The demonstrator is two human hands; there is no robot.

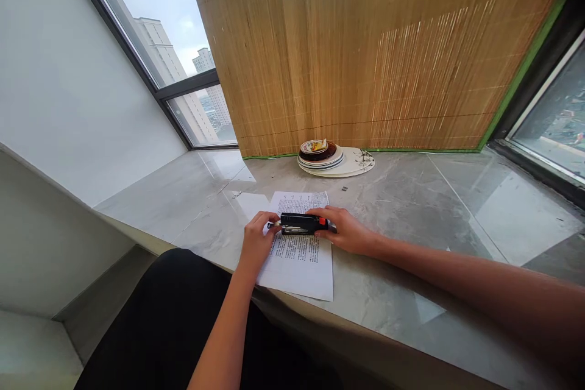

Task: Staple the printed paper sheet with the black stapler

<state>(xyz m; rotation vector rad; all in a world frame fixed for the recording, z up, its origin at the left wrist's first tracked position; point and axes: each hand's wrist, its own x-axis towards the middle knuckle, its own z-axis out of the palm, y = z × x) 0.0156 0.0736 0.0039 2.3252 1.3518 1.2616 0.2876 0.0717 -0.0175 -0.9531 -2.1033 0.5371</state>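
A black stapler point(299, 221) with a red patch near its right end lies crosswise above printed paper point(297, 277). A gap shows between its upper body and the thin metal part below. My right hand point(347, 230) grips the right end, thumb below and fingers on top. At the left end, my left hand point(256, 239) is closed, its fingertips pinching a small light and dark piece that sticks out there. Whether that piece is part of the stapler or staples is too small to tell. The paper lies flat under both, its lower edge near the ledge's front.
Behind the paper, a stack of plates point(320, 163) with a dark brown dish on it overlaps a white oval board point(359, 161). A bamboo blind point(342, 61) hangs at the back. The grey stone ledge point(402, 195) drops off in front, by my legs point(169, 317).
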